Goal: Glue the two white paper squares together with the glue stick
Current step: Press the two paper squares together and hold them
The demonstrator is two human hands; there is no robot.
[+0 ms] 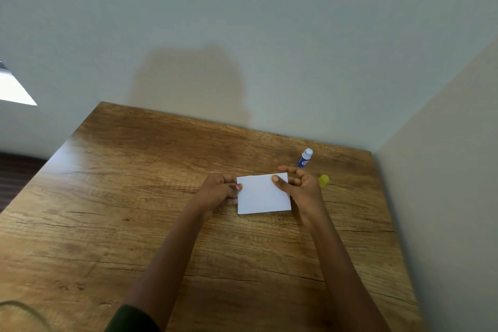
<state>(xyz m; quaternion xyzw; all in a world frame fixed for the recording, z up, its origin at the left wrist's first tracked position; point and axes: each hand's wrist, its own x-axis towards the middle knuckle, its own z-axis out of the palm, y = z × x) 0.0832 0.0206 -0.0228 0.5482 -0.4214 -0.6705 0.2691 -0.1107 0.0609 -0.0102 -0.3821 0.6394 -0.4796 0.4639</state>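
White paper squares lie stacked at frame centre on the tabletop, seemingly aligning. Left hand pinches the left edge; right hand, fingers loosely spread, presses its thumb on the right edge. Uncapped glue stick and yellow cap sit upper right. Advice: square the corners, then press flat outward.
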